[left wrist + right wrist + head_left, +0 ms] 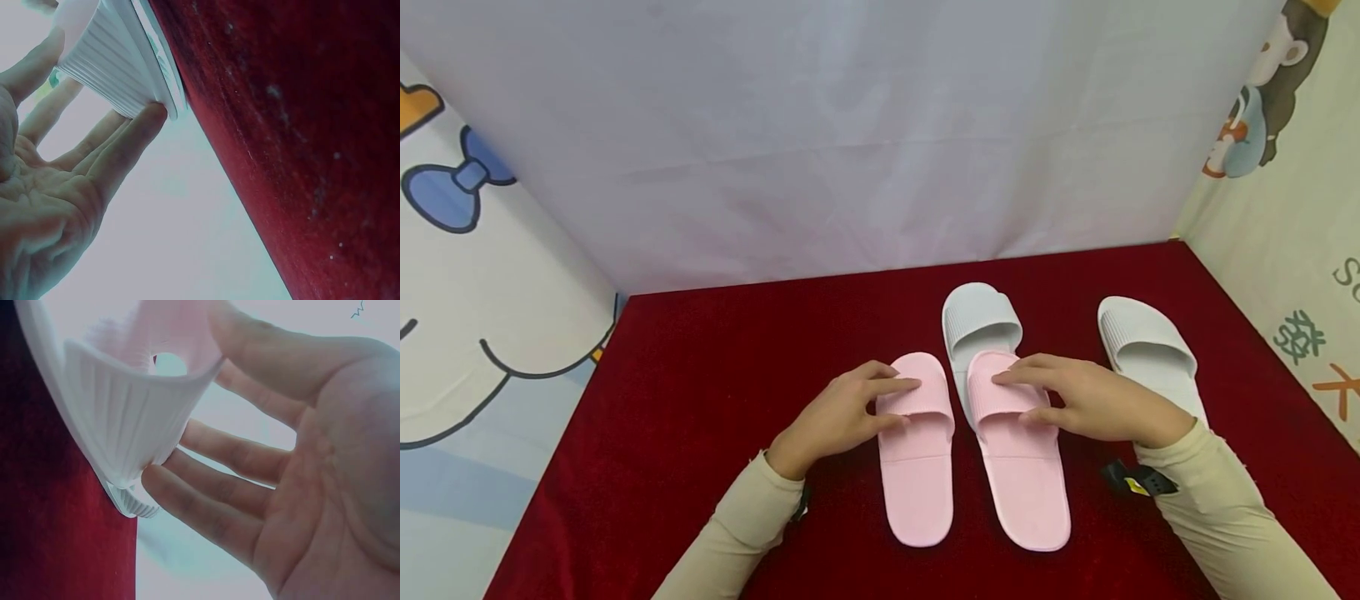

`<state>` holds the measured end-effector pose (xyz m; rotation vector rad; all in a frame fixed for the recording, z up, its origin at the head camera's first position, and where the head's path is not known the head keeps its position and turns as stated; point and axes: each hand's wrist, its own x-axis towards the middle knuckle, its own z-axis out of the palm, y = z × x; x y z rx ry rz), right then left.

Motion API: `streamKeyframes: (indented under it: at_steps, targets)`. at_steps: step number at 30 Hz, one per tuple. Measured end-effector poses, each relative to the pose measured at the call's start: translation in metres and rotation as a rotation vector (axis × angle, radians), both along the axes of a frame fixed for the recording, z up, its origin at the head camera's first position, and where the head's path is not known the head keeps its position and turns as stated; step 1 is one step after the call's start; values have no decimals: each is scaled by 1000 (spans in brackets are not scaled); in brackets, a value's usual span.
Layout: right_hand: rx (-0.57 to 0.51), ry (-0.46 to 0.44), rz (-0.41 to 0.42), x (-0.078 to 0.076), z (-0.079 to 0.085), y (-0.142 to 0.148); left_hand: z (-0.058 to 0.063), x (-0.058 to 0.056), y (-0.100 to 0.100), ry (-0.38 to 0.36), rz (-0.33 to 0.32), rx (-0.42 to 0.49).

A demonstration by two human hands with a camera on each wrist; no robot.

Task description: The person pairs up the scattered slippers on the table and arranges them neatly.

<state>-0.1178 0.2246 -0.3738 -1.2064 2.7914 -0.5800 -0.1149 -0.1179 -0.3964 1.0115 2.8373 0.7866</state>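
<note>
Two pink ribbed slide slippers lie side by side on the red cloth in the head view, toes pointing away. Over the strap of the left pink slipper (917,492) lies my left hand (842,408), its thumb near the strap's opening. My right hand (1090,398) touches the strap of the right pink slipper (1030,500) from its outer side. Both wrist views show fairly straight, spread fingers against the ribbed strap (106,62) of the left slipper and the ribbed strap (119,406) of the right one.
One white slipper (973,308) lies behind the pink pair, partly covered by the right pink slipper. Another white slipper (1150,350) is farther right, partly behind my right forearm. Red cloth (737,358) covers the surface; a pale curtain (850,150) stands behind.
</note>
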Motion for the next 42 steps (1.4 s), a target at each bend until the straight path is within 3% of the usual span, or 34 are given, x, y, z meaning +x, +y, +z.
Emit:
streamKeyframes:
  at_steps: [12,23,32,42]
  targets:
    - [26,-1,23,9,-7,-7,-5,9,5,5,-19,-6]
    - [25,29,11,10,-14,-18,-4,5,6,5,-75,-46]
    - [30,98,-40,11,-16,-35,-4,7,-7,45,-38,-41]
    - [19,132,-36,6,-16,-57,-7,10,-26,121,15,-46]
